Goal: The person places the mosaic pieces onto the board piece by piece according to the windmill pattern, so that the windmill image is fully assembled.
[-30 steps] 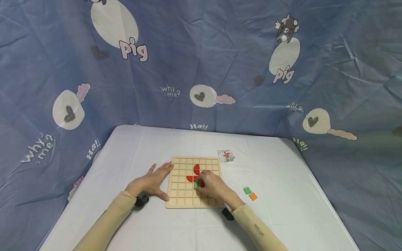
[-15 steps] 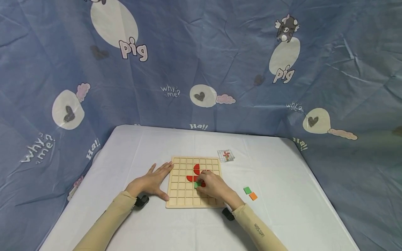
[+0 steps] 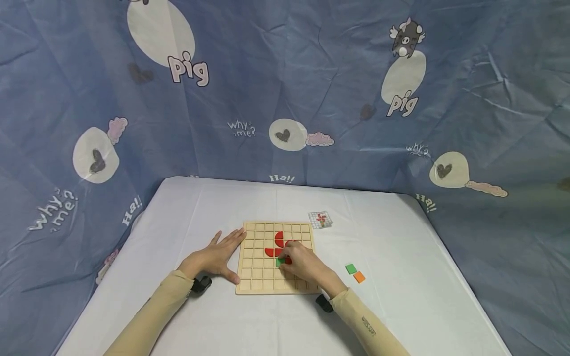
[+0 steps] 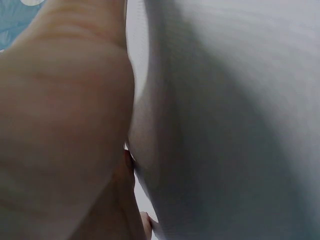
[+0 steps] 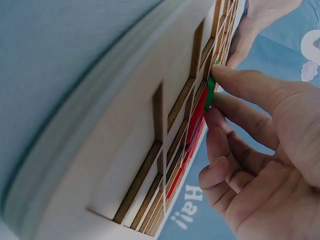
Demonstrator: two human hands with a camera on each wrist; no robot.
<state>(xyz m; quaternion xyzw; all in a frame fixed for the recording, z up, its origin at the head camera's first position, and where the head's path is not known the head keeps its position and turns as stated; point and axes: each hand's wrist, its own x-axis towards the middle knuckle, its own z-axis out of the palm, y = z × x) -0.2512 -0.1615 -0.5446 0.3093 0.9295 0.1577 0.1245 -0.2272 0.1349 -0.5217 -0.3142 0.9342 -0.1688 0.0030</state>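
Note:
A wooden grid board (image 3: 258, 272) lies on the table with several red rounded pieces (image 3: 278, 240) set in its cells. My right hand (image 3: 305, 262) is over the board's middle, pinching a green square tile (image 3: 279, 262) between thumb and fingertips. In the right wrist view the green tile (image 5: 210, 92) sits at the board's surface beside a red piece (image 5: 196, 117); whether it is fully seated in a cell I cannot tell. Spread out flat, my left hand (image 3: 218, 257) rests on the table, its fingertips and thumb touching the board's left edge. The left wrist view shows mostly palm and table.
To the board's right lie a second green tile (image 3: 351, 269) and an orange tile (image 3: 359, 277). A small pattern card (image 3: 320, 220) lies beyond the board's far right corner. The white table (image 3: 423, 296) is backed by a blue printed cloth (image 3: 356, 163).

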